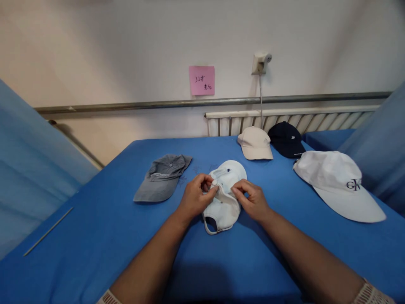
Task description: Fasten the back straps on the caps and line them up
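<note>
A white baseball cap lies on the blue-covered table, its brim facing away from me and its back strap opening towards me. A small dark logo marks its front. My left hand pinches the crown's fabric near the top on the left. On the right side, my right hand is closed with thumb and forefinger pinching the same cap. The cloth bunches into a fold between the two hands. A grey cap, partly crumpled, rests to the left of my left hand.
Behind stand a beige cap and a navy cap. A large white cap sits at right. A thin rod lies at left on the blue cover. Radiator, rail and curtains flank the table.
</note>
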The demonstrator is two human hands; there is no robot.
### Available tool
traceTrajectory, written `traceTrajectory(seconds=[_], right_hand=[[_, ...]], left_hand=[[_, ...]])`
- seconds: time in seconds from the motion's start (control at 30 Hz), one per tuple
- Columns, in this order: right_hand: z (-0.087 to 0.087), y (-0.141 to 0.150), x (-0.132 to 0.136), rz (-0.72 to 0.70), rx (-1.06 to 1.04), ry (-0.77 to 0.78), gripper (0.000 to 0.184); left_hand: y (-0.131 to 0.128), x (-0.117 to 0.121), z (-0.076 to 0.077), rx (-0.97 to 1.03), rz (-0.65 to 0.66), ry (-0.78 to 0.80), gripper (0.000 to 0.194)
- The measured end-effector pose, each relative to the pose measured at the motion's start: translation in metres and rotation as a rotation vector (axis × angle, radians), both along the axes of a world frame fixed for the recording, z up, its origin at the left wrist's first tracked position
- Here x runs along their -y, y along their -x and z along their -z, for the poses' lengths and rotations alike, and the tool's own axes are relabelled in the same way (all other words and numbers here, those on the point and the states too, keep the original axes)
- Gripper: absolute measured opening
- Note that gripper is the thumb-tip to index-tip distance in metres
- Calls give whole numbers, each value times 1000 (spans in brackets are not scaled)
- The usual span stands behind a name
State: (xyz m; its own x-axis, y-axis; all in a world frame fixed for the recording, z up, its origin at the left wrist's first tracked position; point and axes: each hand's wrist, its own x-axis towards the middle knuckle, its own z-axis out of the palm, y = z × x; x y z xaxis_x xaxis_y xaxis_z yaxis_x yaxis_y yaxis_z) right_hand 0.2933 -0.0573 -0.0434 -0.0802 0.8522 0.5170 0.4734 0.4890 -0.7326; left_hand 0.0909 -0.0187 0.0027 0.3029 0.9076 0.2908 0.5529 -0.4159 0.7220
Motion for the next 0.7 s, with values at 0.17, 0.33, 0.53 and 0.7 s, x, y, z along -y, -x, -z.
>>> traceTrajectory(seconds=[0.17, 0.33, 0.53, 0.7], right_hand=[[15, -17, -18, 45, 153, 144, 25], [7, -13, -19, -9, 475, 208, 41], [-2, 7, -18, 98, 856, 228, 22], [5, 4, -20, 117, 854, 209, 22]], left_hand=[[4, -2, -2, -10, -21, -103, 16], [5, -2, -2, -52, 36, -142, 14], [6, -1, 0, -96, 83, -157, 13], [8, -4, 1, -75, 32, -167, 16]])
